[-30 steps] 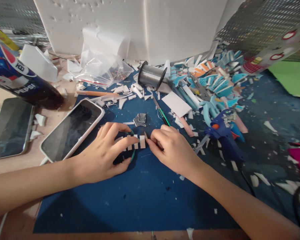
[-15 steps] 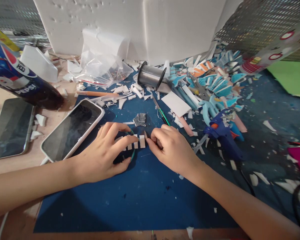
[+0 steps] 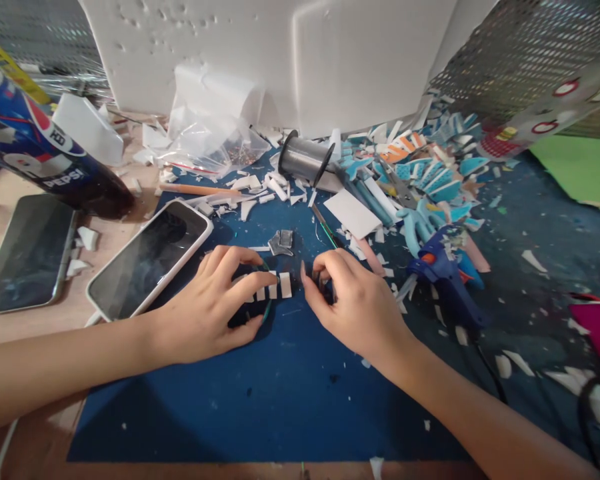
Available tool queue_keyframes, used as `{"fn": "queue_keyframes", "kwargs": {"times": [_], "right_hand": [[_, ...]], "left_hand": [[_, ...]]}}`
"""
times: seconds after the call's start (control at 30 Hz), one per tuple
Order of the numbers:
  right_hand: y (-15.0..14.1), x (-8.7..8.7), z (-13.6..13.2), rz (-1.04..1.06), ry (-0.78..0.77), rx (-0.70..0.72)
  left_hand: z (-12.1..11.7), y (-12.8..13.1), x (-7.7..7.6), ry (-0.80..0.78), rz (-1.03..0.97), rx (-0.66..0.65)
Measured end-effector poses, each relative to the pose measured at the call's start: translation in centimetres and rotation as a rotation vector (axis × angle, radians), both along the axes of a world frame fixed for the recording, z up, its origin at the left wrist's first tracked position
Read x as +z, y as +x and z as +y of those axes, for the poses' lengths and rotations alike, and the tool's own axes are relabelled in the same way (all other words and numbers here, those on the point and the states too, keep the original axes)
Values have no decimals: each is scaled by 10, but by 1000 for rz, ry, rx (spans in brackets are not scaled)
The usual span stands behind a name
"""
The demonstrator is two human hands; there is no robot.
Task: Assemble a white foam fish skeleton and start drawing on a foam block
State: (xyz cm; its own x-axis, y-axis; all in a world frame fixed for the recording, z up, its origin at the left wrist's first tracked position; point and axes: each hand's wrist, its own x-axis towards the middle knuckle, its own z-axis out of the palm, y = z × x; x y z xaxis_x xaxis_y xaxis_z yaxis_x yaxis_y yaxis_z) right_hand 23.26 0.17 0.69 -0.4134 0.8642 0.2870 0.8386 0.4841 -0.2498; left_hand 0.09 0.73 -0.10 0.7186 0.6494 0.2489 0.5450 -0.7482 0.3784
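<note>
My left hand is curved around a thin green arc, like part of a ring, with thumb and fingers against it. A row of small white strips lies at the fingertips, partly hidden by this hand. Just to the right, my right hand has curled fingers, with a dark gap between thumb and forefinger. No held object shows in it. Beyond the hands lies a small grey piece. A green-handled craft knife rests past my right hand.
A wire spool and plastic bag stand behind, among white and blue foam scraps. On the left are two phones and a Pepsi bottle. A blue glue gun lies right, on the blue mat.
My right hand has moved slightly right, away from the white strips, and its thumb and forefinger have parted. The left hand stays at the green arc. The view has shifted slightly.
</note>
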Motion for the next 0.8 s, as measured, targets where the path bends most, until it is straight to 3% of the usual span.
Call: {"fn": "queue_keyframes", "kwargs": {"times": [0.3, 0.57, 0.8], "right_hand": [[3, 9, -1, 67, 51, -32], [8, 9, 1, 240, -380, 180], [7, 4, 4, 237, -453, 222]], "left_hand": [[-1, -1, -4, -36, -65, 9], [0, -1, -5, -64, -97, 28], [-1, -1, -5, -54, -103, 32]]}}
